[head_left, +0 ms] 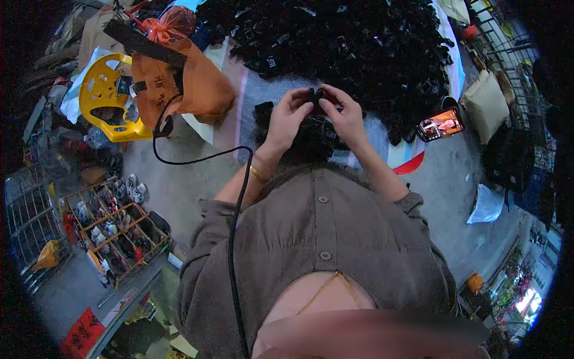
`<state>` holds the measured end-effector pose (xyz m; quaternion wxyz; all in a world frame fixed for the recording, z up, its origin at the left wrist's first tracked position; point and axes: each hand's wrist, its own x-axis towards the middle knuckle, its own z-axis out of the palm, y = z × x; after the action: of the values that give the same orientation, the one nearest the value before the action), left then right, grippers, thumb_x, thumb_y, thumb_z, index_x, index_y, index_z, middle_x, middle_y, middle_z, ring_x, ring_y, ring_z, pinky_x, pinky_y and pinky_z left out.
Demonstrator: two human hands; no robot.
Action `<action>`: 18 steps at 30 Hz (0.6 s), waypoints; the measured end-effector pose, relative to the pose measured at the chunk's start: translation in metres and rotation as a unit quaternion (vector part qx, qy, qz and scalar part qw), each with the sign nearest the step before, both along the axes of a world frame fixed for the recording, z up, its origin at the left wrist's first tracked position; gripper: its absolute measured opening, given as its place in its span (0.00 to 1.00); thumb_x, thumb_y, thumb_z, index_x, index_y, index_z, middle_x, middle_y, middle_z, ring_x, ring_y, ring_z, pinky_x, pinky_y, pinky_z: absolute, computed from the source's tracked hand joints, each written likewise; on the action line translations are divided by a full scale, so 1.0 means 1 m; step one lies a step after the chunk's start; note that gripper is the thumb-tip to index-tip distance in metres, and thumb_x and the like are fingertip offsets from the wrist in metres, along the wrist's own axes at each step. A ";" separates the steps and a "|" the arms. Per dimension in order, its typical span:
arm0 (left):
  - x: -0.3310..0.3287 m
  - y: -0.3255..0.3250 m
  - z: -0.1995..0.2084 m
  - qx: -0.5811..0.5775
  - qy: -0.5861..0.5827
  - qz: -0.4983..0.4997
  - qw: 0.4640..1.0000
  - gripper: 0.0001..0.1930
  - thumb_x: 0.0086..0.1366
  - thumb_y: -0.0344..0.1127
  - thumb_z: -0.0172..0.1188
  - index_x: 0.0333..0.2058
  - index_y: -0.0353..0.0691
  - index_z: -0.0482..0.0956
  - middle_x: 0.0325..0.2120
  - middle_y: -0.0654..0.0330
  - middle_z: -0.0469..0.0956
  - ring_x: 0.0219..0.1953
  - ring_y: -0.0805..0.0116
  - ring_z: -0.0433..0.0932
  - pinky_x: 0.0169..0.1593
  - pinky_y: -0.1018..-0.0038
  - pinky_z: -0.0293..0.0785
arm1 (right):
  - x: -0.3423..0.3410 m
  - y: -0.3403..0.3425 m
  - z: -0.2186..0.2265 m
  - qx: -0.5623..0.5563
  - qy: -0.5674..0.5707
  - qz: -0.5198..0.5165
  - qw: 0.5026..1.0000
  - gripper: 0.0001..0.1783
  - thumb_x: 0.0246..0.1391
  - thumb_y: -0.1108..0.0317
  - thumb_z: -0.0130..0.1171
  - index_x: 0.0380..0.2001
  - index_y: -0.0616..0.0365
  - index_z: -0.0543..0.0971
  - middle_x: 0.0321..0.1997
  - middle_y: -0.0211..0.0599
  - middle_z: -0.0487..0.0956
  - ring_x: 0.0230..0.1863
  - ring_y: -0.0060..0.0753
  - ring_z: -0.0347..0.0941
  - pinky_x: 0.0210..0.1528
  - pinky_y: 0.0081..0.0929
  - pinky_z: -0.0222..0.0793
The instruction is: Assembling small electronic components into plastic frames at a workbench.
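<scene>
In front of my chest, both hands come together over a patterned mat. My left hand [287, 116] pinches a small black piece [313, 96] between thumb and fingers. The fingers of my right hand [344, 116] are closed on the same dark piece from the other side. Its exact kind is too small and dark to make out. Just beyond my fingers spreads a large heap of small black pieces [341, 42]. More black pieces [308, 140] lie between my forearms, close to my body.
A lit phone [440, 125] stands at the right edge of the mat [254, 96]. To the left are an orange bag [203, 84] and a yellow plastic chair [95, 90]. A black cable [206, 159] loops past my left arm. Farther left stands a shoe rack [104, 222].
</scene>
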<state>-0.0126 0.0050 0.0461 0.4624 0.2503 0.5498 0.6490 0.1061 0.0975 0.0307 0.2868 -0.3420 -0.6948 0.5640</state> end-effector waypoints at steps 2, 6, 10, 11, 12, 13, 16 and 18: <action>-0.001 -0.003 -0.003 -0.011 -0.012 -0.002 1.000 0.17 0.61 0.24 0.49 0.50 0.31 0.64 0.40 0.58 0.73 0.41 0.75 0.72 0.44 0.81 0.69 | -0.001 -0.001 0.007 0.051 -0.005 0.001 0.999 0.18 0.50 0.72 0.57 0.46 0.59 0.74 0.37 0.32 0.76 0.36 0.20 0.71 0.35 0.18 0.69; 0.000 -0.007 0.002 -0.016 0.028 -0.015 0.999 0.17 0.61 0.24 0.49 0.50 0.32 0.66 0.42 0.60 0.73 0.40 0.75 0.72 0.43 0.80 0.70 | 0.002 -0.001 0.014 0.131 -0.038 0.052 0.989 0.19 0.46 0.73 0.59 0.44 0.59 0.74 0.34 0.36 0.76 0.35 0.26 0.72 0.35 0.22 0.69; 0.005 -0.009 -0.001 -0.011 0.011 0.007 1.000 0.14 0.62 0.27 0.49 0.47 0.33 0.69 0.39 0.62 0.74 0.38 0.75 0.74 0.41 0.80 0.71 | 0.002 -0.006 0.016 0.178 -0.030 0.048 0.982 0.20 0.43 0.73 0.61 0.43 0.58 0.75 0.32 0.38 0.75 0.34 0.31 0.73 0.35 0.23 0.68; 0.007 -0.009 0.006 -0.005 -0.102 0.013 0.995 0.12 0.63 0.28 0.48 0.45 0.34 0.70 0.37 0.62 0.74 0.37 0.76 0.74 0.39 0.81 0.71 | 0.002 -0.010 0.017 0.205 -0.033 0.047 0.977 0.20 0.42 0.71 0.61 0.42 0.58 0.76 0.35 0.40 0.75 0.36 0.37 0.72 0.37 0.27 0.68; 0.007 -0.009 0.009 0.001 -0.213 0.019 0.977 0.11 0.64 0.30 0.48 0.44 0.36 0.72 0.35 0.63 0.75 0.35 0.76 0.74 0.38 0.81 0.71 | 0.001 -0.013 0.018 0.232 -0.036 0.047 0.971 0.20 0.41 0.68 0.62 0.41 0.57 0.76 0.38 0.42 0.74 0.38 0.43 0.71 0.40 0.31 0.68; 0.004 -0.009 0.005 0.002 -0.212 0.019 0.977 0.11 0.64 0.30 0.48 0.44 0.36 0.72 0.35 0.63 0.75 0.35 0.76 0.74 0.38 0.81 0.71 | -0.002 -0.015 0.020 0.233 -0.035 0.047 0.971 0.20 0.41 0.68 0.62 0.41 0.57 0.76 0.38 0.42 0.74 0.38 0.43 0.71 0.40 0.31 0.68; -0.008 -0.010 -0.003 -0.047 -0.220 -0.001 0.974 0.09 0.64 0.33 0.49 0.40 0.38 0.73 0.33 0.64 0.75 0.34 0.77 0.74 0.36 0.81 0.71 | -0.007 -0.017 0.024 0.352 -0.058 0.036 0.933 0.22 0.38 0.67 0.63 0.42 0.56 0.76 0.44 0.42 0.72 0.43 0.44 0.69 0.44 0.35 0.66; -0.012 -0.010 0.001 -0.059 -0.195 -0.026 0.979 0.10 0.63 0.33 0.50 0.41 0.37 0.73 0.33 0.63 0.75 0.33 0.76 0.74 0.35 0.82 0.72 | -0.007 -0.017 0.015 0.249 -0.037 0.070 0.965 0.23 0.38 0.65 0.64 0.43 0.56 0.75 0.48 0.42 0.71 0.48 0.45 0.66 0.50 0.37 0.63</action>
<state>-0.0251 -0.0055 0.0474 0.5916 0.1056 0.4798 0.6392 0.0993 0.0806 0.0453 0.2968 -0.2312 -0.8455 0.3789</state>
